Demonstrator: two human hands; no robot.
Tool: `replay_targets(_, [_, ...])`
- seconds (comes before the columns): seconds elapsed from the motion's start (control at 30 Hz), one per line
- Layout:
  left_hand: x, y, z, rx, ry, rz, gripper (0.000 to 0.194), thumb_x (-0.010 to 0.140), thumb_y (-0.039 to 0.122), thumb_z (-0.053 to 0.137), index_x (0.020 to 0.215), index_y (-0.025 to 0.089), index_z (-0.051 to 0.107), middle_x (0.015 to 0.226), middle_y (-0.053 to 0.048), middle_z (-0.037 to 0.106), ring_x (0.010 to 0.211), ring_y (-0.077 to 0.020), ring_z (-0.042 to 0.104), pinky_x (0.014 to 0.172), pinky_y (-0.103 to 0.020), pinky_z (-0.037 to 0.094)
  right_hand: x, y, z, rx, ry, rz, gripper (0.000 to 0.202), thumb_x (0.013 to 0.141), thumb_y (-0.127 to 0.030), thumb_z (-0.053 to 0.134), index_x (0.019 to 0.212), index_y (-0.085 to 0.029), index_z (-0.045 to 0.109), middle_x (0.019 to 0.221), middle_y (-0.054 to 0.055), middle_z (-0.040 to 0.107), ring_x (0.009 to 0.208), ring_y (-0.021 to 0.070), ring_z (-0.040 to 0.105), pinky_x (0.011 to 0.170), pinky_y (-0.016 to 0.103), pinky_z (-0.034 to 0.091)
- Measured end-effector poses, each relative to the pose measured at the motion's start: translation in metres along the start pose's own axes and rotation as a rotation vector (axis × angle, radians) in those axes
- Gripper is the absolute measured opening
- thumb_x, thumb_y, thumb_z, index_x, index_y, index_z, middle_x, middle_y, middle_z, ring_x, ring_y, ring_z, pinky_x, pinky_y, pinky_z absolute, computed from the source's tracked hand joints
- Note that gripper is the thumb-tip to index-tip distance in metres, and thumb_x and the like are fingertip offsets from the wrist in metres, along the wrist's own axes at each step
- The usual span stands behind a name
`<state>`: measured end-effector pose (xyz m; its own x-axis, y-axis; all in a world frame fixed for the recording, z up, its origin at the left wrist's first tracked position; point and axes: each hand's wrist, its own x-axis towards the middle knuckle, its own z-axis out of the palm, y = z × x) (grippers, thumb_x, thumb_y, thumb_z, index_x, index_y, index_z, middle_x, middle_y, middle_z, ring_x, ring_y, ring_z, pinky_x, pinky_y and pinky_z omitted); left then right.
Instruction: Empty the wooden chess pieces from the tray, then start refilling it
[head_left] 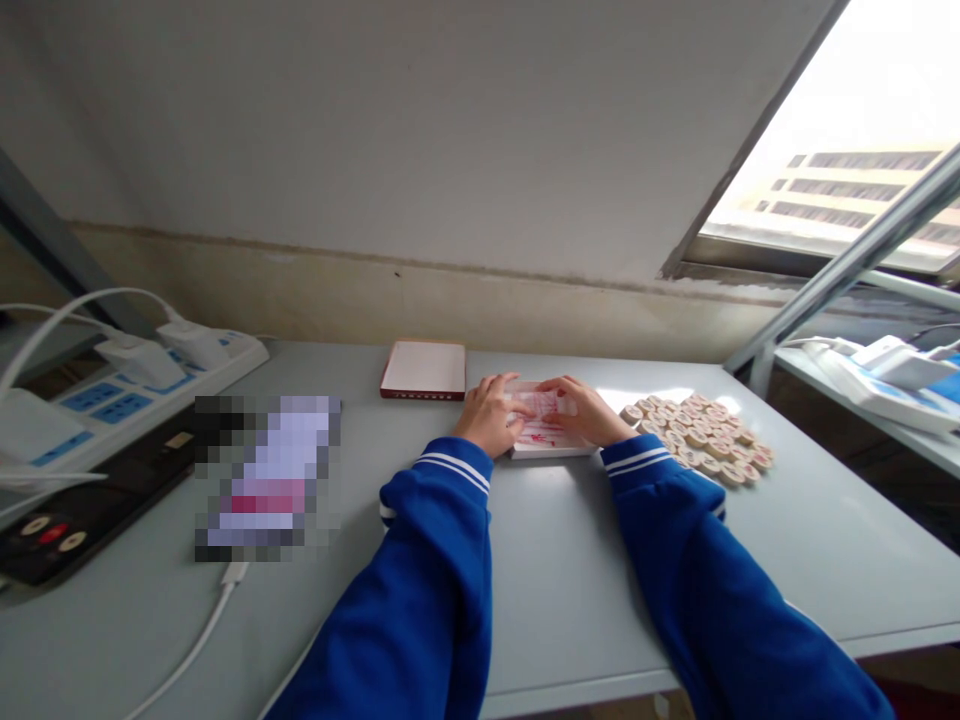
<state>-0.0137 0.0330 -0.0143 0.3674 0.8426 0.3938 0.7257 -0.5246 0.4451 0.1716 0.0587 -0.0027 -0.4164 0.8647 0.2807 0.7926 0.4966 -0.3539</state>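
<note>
A shallow white box (564, 450) lies on the desk between my hands. Inside it is a thin sheet (541, 437) with red print and lines, crumpled or folded; its material is hard to tell. My left hand (489, 414) rests over the box's left side, fingers apart and fingertips on the sheet. From the right, my right hand (591, 412) reaches over the box with its fingers spread onto the sheet. Close by on the right lie several round wooden Chinese chess pieces (696, 437), spread in one flat group.
A white-topped box lid (424, 368) with a dark red edge lies at the back left. Further left are a blurred phone (274, 475) on a white cable (206, 630), a black device (82, 520) and a power strip (225, 365). A wall (420, 290) borders the desk (555, 590) behind.
</note>
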Motion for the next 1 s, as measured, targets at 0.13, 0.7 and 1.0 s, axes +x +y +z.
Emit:
replay_targets(0.13, [0.000,0.001,-0.001,-0.004,-0.003,0.004,0.024,0.071,0.017,0.054,0.084,0.031,0.068,0.127,0.001,0.040,0.114,-0.0226,0.036,0.098,-0.040,0.033,0.000,0.006,0.002,-0.064,0.036,-0.064,0.026,0.064,-0.025,0.064,0.089,-0.021,0.059,0.097,0.006,0.055,0.092,0.0210,0.049,0.083,0.037,0.038])
replay_targets(0.7, [0.002,-0.001,0.000,-0.011,0.066,-0.024,0.022,0.072,0.021,0.054,0.088,0.027,0.067,0.124,-0.003,0.042,0.113,-0.0228,0.037,0.098,-0.040,0.033,-0.002,0.009,-0.007,-0.039,0.023,-0.070,0.019,0.074,-0.031,0.056,0.090,-0.024,0.063,0.096,0.004,0.058,0.092,0.0187,0.051,0.084,0.034,0.038])
replay_targets(1.0, [0.000,0.004,-0.003,0.036,-0.001,-0.075,0.026,0.072,0.022,0.052,0.094,0.024,0.065,0.126,-0.006,0.040,0.115,-0.0245,0.035,0.099,-0.041,0.030,-0.026,0.032,-0.056,-0.330,0.129,0.334,0.016,0.070,-0.035,0.057,0.081,-0.025,0.063,0.084,0.001,0.062,0.073,0.0170,0.054,0.064,0.029,0.039])
